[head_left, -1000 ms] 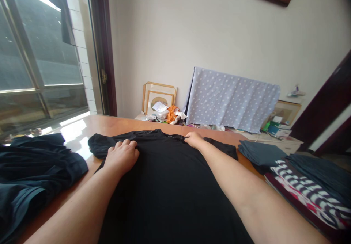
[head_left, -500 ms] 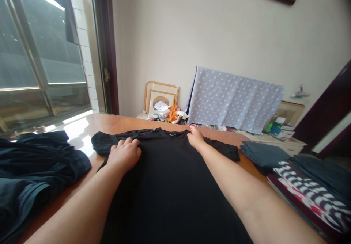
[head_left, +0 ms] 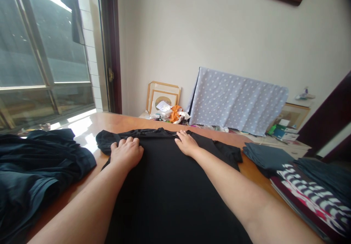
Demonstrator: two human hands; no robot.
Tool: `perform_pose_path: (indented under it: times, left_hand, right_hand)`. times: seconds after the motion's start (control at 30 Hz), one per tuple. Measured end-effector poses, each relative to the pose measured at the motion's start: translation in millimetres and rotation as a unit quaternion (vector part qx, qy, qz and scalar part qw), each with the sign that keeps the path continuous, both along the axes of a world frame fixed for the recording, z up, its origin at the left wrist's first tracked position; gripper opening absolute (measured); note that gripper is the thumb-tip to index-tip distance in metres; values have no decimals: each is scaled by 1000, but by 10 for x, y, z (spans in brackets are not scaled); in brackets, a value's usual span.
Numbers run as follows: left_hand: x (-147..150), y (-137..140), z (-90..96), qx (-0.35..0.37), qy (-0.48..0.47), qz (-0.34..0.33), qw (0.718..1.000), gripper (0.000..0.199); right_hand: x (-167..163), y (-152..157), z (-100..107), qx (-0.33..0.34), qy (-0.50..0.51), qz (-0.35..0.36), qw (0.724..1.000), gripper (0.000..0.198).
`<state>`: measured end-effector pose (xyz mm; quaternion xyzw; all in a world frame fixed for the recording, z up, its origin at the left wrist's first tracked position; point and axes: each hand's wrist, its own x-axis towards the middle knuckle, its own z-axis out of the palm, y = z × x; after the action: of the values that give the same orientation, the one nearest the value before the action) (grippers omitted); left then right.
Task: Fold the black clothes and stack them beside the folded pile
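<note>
Black shirt (head_left: 170, 193) spread on tabletop (head_left: 123, 121); left hand (head_left: 127, 152) rests on it, fingers curled, grip cannot be told; right hand (head_left: 187, 143) lies near its collar (head_left: 161, 131), fingers extended, slightly apart.

Dark heap (head_left: 41, 163) bars way well left of left hand (head_left: 127, 152); folded clothes (head_left: 309, 185) bar far right of right hand (head_left: 187, 144). Between hands, open room over black shirt (head_left: 170, 185); beyond it, bare strip of surface (head_left: 120, 119).
</note>
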<state>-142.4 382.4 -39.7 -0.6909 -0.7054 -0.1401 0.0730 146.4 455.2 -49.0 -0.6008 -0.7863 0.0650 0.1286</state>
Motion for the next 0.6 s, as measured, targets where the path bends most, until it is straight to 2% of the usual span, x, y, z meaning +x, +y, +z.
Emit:
perform_pose_path:
  times: [0.13, 0.23, 0.33, 0.4, 0.5, 0.6]
  left_hand:
    - [9, -21, 7, 5, 1, -3, 1000, 41]
    - [21, -44, 47, 1, -13, -3, 1000, 41]
    - [3, -49, 101, 24, -29, 4, 999, 42]
    - [-45, -43, 128, 17, -39, 15, 999, 41]
    - [-159, -27, 144, -27, -57, 58, 996, 39]
    - [-255, -12, 138, -25, -72, 127, 989, 40]
  right_hand:
    - [-144, -42, 50, -20, -10, 21, 1000, 63]
    - [-295, -76, 99, -7, -6, 27, 1000, 65]
    - [-469, -130, 114, -4, -7, 86, 996, 65]
    - [-548, -150, 102, -28, -16, 114, 993, 68]
    - [-578, -137, 74, -63, -26, 112, 991, 74]
    - [-556, -111, 67, -65, -27, 102, 992, 75]
